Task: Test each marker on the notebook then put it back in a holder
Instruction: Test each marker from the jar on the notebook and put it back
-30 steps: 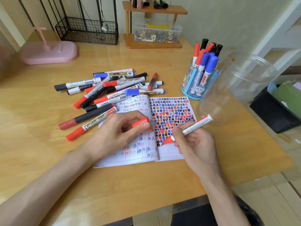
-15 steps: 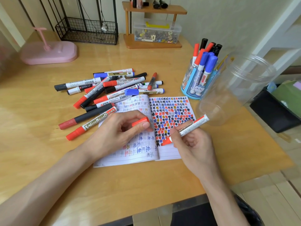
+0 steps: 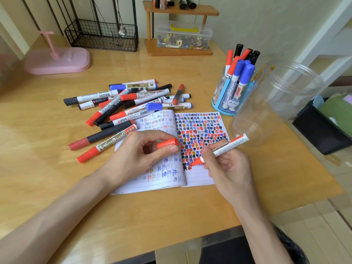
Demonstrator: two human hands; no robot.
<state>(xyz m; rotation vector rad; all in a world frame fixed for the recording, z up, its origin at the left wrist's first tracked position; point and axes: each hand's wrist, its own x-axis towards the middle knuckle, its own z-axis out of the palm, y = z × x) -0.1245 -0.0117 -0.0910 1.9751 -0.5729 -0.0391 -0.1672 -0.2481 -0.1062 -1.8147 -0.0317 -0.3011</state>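
2 grips: right hand (image 3: 229,169) pinches red marker (image 3: 226,146) on notebook (image 3: 200,177), left hand (image 3: 136,152) pinches cap (image 3: 167,143).

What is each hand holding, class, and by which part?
The right hand grips an uncapped red marker low on its barrel, near the tip. The left hand pinches a red cap by its sides, between thumb and forefinger.

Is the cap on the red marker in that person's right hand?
No, the right hand holds the red marker with its bare tip on the notebook, while the left hand pinches the red cap.
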